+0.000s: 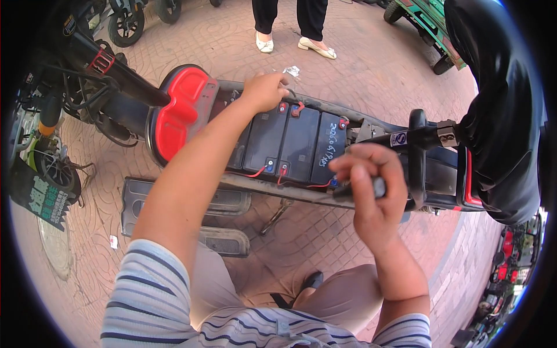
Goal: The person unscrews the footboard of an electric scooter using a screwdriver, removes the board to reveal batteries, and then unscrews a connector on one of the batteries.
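Observation:
Several dark batteries (300, 145) sit side by side in the long open tray of an electric scooter (278, 184), with red wires (249, 174) on their near terminals. My left hand (264, 93) reaches across to the tray's far edge, above a battery's far terminal. Its fingers are bent together beside a short dark cable, and what they pinch is too small to make out. Over the tray's right end, my right hand (377, 191) is closed around a dark, rounded handle (380, 187); the tool's other end is hard to make out. White handwriting marks the rightmost battery (328, 142).
A red plastic panel (184, 110) and the steering column (130, 72) stand left of the tray. The black seat (499, 116) is raised at the right. Dark footboards (223, 240) lie on the near side. Another person's white shoes (317, 47) stand beyond the scooter.

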Demonstrator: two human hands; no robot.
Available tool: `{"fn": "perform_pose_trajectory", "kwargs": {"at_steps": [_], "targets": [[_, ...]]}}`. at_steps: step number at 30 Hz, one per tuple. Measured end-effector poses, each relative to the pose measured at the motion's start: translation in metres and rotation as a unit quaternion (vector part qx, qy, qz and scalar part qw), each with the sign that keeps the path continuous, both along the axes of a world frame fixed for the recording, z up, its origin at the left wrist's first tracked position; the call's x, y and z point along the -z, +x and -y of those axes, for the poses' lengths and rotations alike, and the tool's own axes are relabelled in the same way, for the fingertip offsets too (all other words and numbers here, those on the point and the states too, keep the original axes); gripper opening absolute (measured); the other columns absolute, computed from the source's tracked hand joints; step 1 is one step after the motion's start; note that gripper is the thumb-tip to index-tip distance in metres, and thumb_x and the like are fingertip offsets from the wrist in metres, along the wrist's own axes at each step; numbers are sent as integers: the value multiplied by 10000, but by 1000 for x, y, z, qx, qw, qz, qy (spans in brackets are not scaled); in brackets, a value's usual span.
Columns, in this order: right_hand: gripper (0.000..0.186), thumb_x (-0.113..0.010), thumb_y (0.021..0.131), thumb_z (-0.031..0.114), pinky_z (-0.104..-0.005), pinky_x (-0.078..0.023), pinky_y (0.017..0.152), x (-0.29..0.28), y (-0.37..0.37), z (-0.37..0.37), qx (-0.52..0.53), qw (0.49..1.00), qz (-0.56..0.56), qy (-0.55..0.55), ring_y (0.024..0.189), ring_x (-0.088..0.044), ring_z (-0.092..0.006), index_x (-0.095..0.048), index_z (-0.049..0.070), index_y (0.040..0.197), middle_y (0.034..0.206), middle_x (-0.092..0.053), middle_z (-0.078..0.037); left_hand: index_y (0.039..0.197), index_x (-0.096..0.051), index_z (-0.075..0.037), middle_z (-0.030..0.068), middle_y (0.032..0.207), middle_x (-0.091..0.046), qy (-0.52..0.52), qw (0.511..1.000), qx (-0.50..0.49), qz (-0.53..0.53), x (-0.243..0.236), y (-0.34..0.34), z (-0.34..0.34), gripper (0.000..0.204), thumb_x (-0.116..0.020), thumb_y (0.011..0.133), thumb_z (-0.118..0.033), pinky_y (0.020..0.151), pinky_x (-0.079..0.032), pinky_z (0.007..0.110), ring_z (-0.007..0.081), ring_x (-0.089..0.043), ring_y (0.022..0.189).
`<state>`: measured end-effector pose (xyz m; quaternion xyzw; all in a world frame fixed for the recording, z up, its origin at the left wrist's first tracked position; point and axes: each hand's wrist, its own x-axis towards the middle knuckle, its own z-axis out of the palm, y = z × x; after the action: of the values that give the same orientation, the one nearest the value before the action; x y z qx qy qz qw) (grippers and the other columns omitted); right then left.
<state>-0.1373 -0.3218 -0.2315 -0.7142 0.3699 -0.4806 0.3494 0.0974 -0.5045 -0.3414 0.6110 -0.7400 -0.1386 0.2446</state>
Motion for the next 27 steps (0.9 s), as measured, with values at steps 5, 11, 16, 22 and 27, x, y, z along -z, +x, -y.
{"fn": "perform_pose_trajectory", "kwargs": {"at_steps": [5, 11, 16, 22, 27], "targets": [[154, -474, 958, 113, -208, -444, 558, -25, 35, 62, 76, 986, -7, -150, 591, -567, -84, -527, -17, 1020, 788, -675, -83, 1106, -602, 25, 122, 991, -666, 54, 945, 12, -322, 32, -4, 4, 277, -636, 846, -65, 791, -490, 300, 169, -623, 915], [193, -476, 940, 164, -282, -448, 591, -5, 72, 124, 191, 965, -62, -168, 572, -551, -130, -563, 14, 855, 683, -662, -56, 1135, -580, 32, 127, 1013, -660, 36, 925, 8, -378, 52, 5, 9, 306, -633, 850, -66, 809, -490, 294, 178, -623, 929], [199, -495, 933, 167, -297, -459, 628, 16, 80, 147, 229, 959, -84, -145, 607, -578, -155, -555, 23, 811, 668, -665, -63, 1111, -581, 34, 142, 1017, -675, 72, 924, 6, -375, 42, 10, 7, 312, -650, 835, -97, 810, -490, 303, 199, -640, 920], [197, -494, 934, 172, -291, -463, 624, 23, 91, 153, 228, 956, -117, -146, 605, -582, -151, -549, 23, 819, 678, -670, -67, 1086, -581, 2, 139, 983, -692, 28, 955, 14, -295, 43, 22, 6, 318, -667, 811, -133, 792, -491, 324, 237, -656, 901], [197, -491, 937, 174, -292, -466, 623, 25, 96, 155, 220, 958, -115, -144, 605, -587, -152, -543, 24, 821, 677, -670, -69, 1033, -581, -26, 121, 961, -697, 14, 960, 2, -280, 44, 23, 6, 276, -665, 804, -153, 781, -488, 345, 254, -655, 903]]}}
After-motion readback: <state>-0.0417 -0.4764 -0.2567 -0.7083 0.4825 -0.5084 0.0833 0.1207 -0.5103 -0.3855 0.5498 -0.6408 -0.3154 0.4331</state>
